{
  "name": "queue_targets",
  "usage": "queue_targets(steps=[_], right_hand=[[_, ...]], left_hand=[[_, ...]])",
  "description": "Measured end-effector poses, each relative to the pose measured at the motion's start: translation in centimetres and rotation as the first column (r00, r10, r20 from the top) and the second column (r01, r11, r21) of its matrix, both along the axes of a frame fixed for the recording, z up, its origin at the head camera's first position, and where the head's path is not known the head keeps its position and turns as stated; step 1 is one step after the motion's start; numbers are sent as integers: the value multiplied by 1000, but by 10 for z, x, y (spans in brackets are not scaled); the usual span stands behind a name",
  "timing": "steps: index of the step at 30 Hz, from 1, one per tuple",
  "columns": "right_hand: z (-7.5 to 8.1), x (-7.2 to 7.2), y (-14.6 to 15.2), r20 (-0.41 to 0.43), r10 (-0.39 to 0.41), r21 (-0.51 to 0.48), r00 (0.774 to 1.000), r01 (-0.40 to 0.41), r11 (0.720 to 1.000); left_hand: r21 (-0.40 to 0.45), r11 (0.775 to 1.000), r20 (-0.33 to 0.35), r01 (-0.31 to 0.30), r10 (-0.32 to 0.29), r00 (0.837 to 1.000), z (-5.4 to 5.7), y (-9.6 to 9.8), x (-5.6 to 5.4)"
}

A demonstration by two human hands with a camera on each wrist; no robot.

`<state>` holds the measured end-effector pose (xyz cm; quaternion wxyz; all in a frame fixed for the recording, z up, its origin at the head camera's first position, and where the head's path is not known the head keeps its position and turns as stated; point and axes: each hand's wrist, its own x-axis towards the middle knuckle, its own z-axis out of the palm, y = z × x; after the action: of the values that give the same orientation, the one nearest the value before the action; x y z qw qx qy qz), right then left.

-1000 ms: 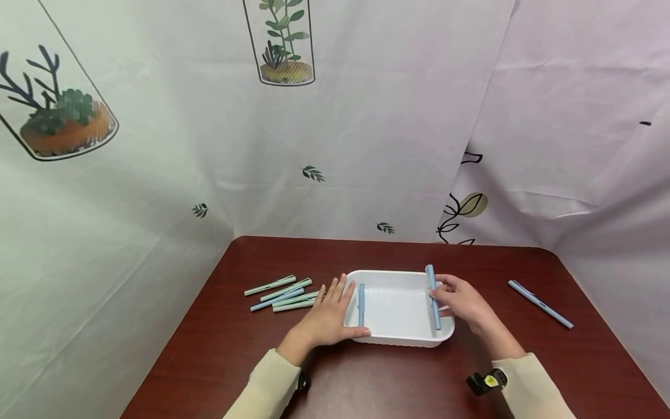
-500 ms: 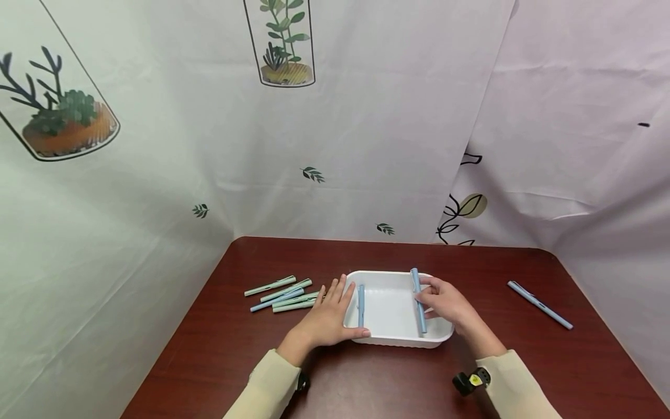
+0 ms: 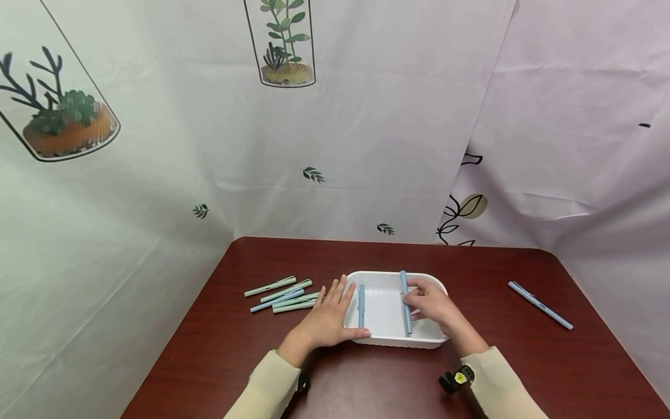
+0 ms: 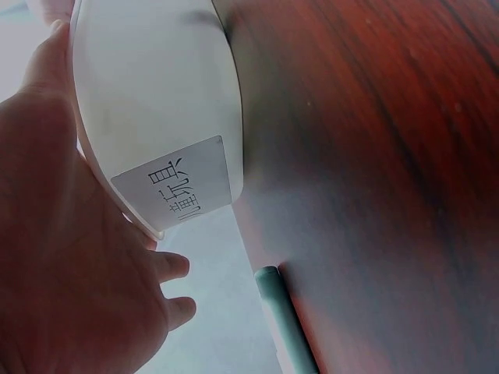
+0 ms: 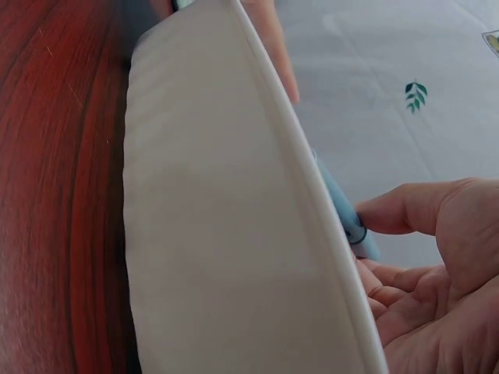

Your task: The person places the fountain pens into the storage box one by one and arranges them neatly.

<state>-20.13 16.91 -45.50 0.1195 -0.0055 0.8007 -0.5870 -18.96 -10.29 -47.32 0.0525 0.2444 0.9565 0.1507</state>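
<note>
My right hand [image 3: 430,304] pinches a blue pen [image 3: 406,308] between thumb and fingers, holding it lengthwise front to back over the right half of a white tray [image 3: 382,340]. In the right wrist view the pen [image 5: 337,199] shows past the tray's rim, with the thumb against it. My left hand [image 3: 324,317] rests with spread, straight fingers on the tray's left edge, its thumb over the front left corner. Beside that hand, inside the tray, lies another blue pen [image 3: 361,305]. The left wrist view shows a label [image 4: 179,183] with printed characters on the tray's side.
Left of the tray, several green pens [image 3: 269,286] and a blue pen [image 3: 277,299] lie loosely together on the dark red table [image 3: 209,355]. One more blue pen [image 3: 541,305] lies by itself at the right. A patterned cloth [image 3: 366,145] hangs behind the table.
My right hand has moved left over the tray with the blue pen, from near the right rim to right of the middle. The left hand has stayed on the tray.
</note>
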Motion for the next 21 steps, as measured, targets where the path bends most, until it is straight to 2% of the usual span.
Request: queue_targets(steps=[6, 21], right_hand=[[-3, -1, -8, 13, -16, -5, 1000, 16, 1000], [-9, -5, -27, 57, -17, 18, 998, 16, 1000]], left_hand=[[0, 1000, 10, -3, 3, 1000, 0, 0, 0], [-21, 1000, -19, 10, -10, 1000, -1, 0, -2]])
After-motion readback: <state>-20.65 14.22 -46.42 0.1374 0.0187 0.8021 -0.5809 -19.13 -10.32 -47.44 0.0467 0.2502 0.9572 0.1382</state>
